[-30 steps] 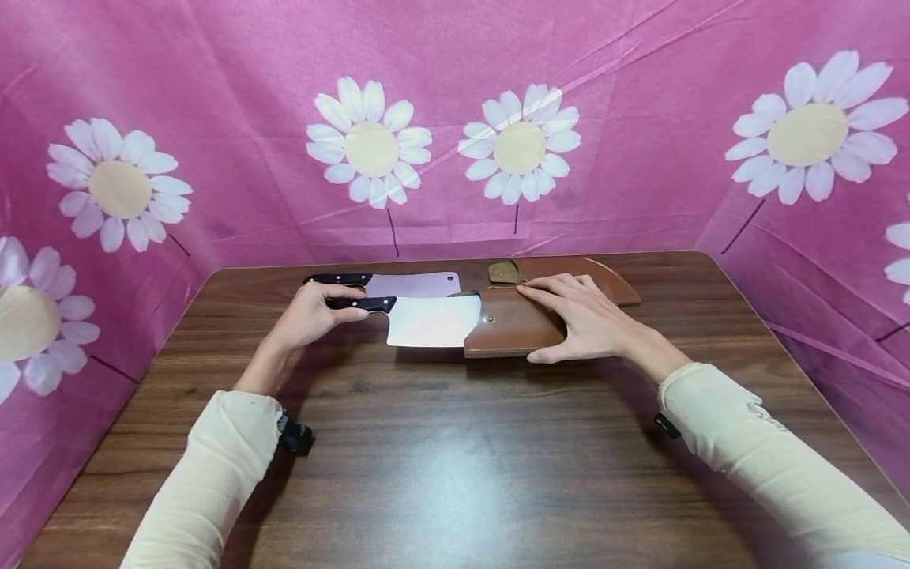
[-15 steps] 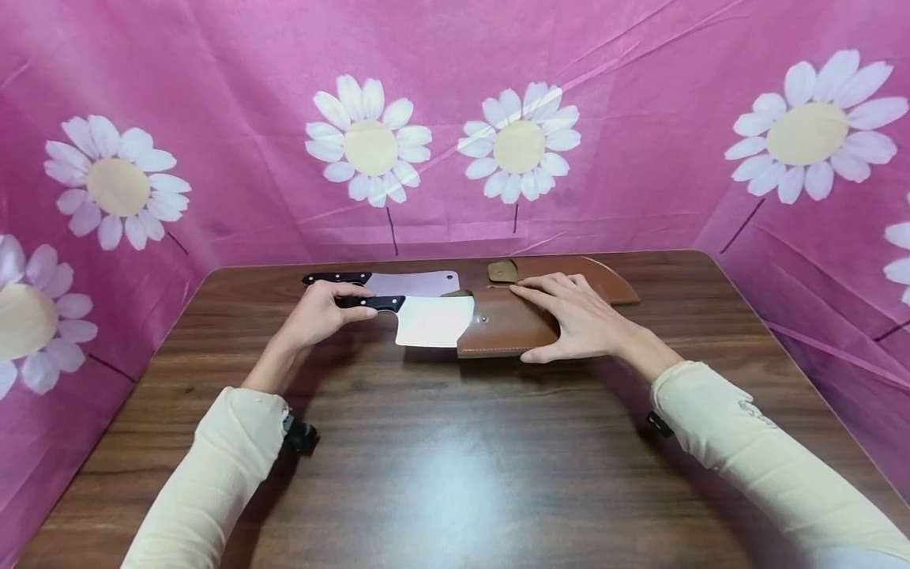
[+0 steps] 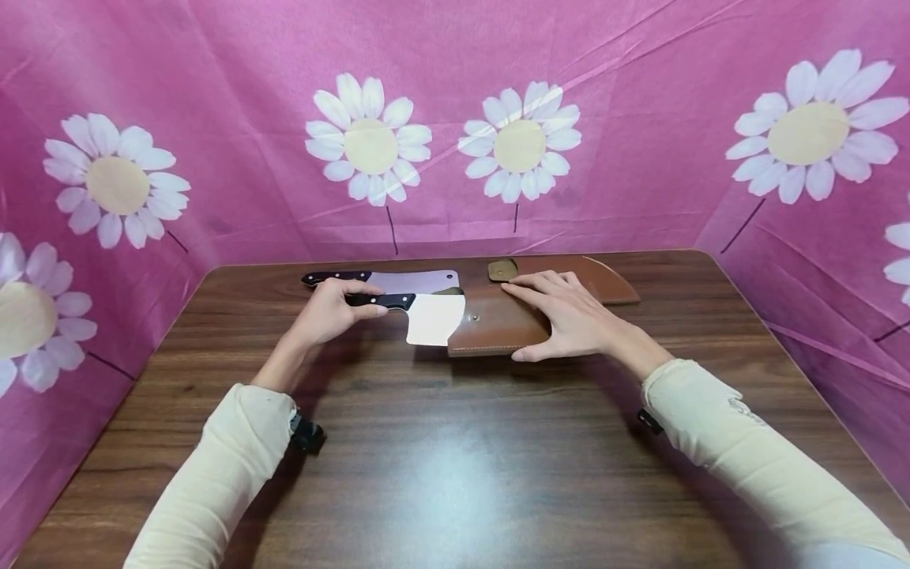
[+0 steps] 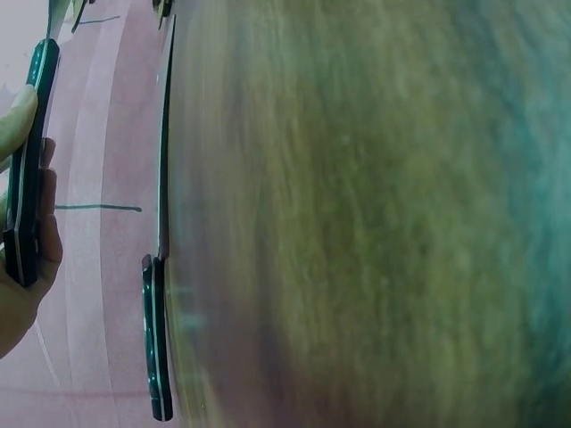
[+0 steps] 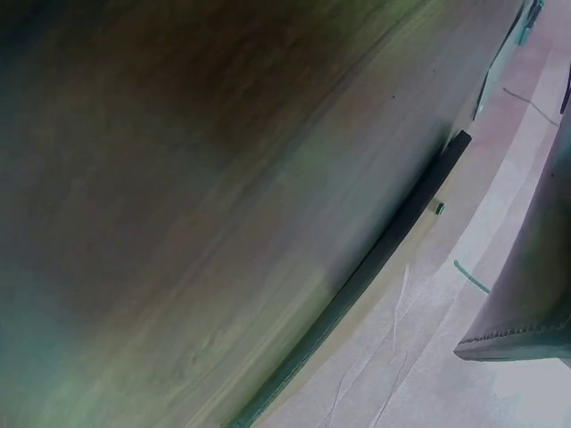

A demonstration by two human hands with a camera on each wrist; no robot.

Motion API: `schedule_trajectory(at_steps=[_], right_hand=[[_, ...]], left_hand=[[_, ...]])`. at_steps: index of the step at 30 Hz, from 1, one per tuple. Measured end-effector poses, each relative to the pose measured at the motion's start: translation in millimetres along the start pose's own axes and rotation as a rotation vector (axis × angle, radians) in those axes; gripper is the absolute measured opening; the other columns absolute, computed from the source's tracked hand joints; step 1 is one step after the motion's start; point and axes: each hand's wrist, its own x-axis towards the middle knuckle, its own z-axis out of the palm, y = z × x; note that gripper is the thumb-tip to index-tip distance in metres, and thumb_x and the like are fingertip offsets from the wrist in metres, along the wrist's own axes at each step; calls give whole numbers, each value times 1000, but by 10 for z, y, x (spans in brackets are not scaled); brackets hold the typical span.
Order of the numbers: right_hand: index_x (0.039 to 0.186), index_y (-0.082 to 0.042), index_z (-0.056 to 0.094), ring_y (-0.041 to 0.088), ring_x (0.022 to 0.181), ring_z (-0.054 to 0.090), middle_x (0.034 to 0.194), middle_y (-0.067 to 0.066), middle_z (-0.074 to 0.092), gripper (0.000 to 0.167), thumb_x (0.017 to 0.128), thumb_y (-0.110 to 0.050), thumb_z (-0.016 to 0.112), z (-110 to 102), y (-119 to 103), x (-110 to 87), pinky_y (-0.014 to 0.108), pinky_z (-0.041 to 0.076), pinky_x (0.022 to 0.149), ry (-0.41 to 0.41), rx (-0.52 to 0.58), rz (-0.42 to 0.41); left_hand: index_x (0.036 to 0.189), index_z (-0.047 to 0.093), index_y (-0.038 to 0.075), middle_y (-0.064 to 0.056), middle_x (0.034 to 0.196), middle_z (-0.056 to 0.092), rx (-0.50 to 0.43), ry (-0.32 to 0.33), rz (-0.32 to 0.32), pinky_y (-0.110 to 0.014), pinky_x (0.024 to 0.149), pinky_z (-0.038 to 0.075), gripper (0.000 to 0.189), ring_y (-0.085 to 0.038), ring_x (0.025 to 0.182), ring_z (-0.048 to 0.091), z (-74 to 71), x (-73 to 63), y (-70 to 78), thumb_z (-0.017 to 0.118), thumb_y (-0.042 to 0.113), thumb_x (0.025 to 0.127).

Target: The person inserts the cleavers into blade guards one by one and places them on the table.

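Note:
My left hand (image 3: 329,310) grips the black riveted handle (image 3: 395,301) of a cleaver between thumb and fingers. Its broad shiny blade (image 3: 429,320) is partly inside a brown leather sheath (image 3: 490,324), which hides the far end. With thumb on the near edge and fingers on the far edge, my right hand (image 3: 572,318) holds this sheath. In the left wrist view the held cleaver handle (image 4: 31,169) shows above the table level. The right wrist view catches a stitched corner of the held sheath (image 5: 522,330), but the right hand itself is out of that view.
Behind lies a second cleaver (image 3: 412,282) flat on the wooden table (image 3: 455,442), handle to the left. To its right rests another brown sheath (image 3: 583,273) with an olive flap (image 3: 502,270). Pink flowered cloth (image 3: 441,47) hangs around the table's back and sides.
The left hand has moved the cleaver right while the right hand has brought the sheath left. More of the blade is now inside the sheath. The rear cleaver and sheath have stayed put.

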Motion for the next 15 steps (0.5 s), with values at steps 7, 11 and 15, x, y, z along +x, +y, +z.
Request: schedule_trajectory(at_steps=[7,11,15], right_hand=[[153,-12,46,26,132,42,148,9,48,109,69,-75,74,33,-23,34,47,31,99,-4,-3,-4],[153,-12,46,25,131,42,148,9,48,109,69,-76,74,49,-33,47,47,31,99,-5,-5,-6],[153,-12,46,26,131,42,148,9,48,109,69,-76,74,60,-47,58,47,32,99,-2,-3,-12]], left_hand=[[106,80,6,-8,95,75,14,19,30,-27,73,43,26,-19,82,56,66,8,44,86,13,82],[107,80,6,-8,94,75,21,22,35,-27,72,43,27,-18,81,57,89,8,59,86,15,82],[107,80,6,-8,95,75,25,25,36,-27,72,43,27,-18,82,58,108,11,66,86,15,82]])
